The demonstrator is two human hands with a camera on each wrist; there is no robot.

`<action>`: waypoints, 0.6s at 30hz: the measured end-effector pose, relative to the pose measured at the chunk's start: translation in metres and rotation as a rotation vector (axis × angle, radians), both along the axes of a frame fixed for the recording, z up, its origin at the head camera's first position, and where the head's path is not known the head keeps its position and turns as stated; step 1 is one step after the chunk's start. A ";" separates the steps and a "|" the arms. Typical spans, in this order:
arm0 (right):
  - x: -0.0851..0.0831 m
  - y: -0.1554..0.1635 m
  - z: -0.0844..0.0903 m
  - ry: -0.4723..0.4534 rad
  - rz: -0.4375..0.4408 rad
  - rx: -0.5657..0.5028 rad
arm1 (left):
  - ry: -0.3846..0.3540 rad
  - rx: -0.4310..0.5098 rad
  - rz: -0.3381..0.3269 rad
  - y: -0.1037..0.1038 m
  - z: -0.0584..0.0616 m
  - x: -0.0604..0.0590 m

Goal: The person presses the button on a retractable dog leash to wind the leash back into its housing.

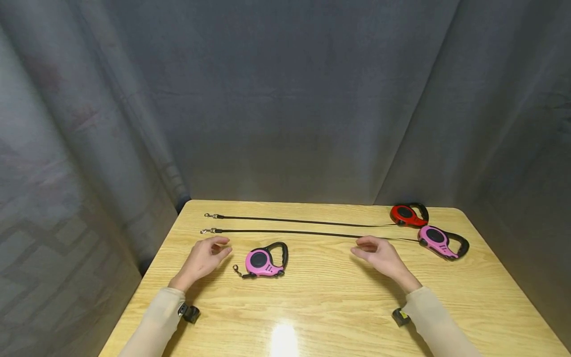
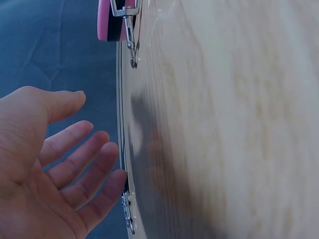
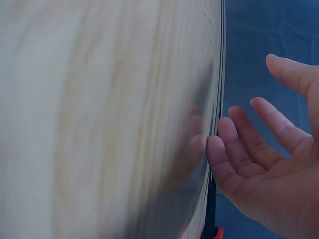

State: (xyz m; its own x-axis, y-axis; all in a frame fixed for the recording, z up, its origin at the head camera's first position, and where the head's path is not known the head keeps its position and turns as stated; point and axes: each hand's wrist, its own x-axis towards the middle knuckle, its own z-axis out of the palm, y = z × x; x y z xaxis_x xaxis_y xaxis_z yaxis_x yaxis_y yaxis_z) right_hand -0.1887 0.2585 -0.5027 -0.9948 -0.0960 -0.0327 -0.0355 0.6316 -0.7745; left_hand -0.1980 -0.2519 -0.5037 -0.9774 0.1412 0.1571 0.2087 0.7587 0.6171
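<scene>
Hovering over the pale wood-grain table (image 1: 339, 307), your left hand (image 1: 202, 259) and right hand (image 1: 381, 255) are holding nothing, loosely curved and wide at the thumb. The pink-and-black plastic retractable leash (image 1: 265, 265) is lying between them, nearer the left, its small silvery metal clip (image 1: 236, 269) sitting near that hand. Watch this one: a low approach could be snagging the loose end, probably skidding the casing sideways.

Over on the right, your hand is overlapping the thin black front cord (image 1: 285, 231); I'm not able to tell whether it's touching. Pressing down could be dragging that line crooked and tugging the second pink-and-black loop-handled leash (image 1: 437, 240). Behind it, the thin black back cord (image 1: 285, 219) is running almost alongside, out to the red-and-black plastic leash (image 1: 403, 213), so a careless sweep could be tangling both. The front cord's metal clip (image 1: 208, 231) is crowding your left hand, and the grey fabric curtain (image 1: 285, 109) is hanging beyond the far edge.
</scene>
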 end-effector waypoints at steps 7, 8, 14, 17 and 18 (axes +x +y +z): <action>0.002 0.013 0.001 0.001 -0.019 0.009 | 0.001 -0.007 0.003 -0.003 -0.001 -0.002; 0.003 0.015 0.001 0.000 -0.026 0.013 | 0.000 -0.006 0.004 -0.003 -0.001 -0.002; 0.004 0.028 0.001 0.027 -0.039 0.046 | -0.002 -0.005 0.001 -0.007 0.001 -0.002; 0.005 0.033 0.001 0.031 -0.042 0.059 | -0.007 -0.004 0.008 -0.009 0.000 -0.002; 0.005 0.034 0.001 0.029 -0.046 0.063 | -0.009 -0.003 0.013 -0.010 0.000 -0.003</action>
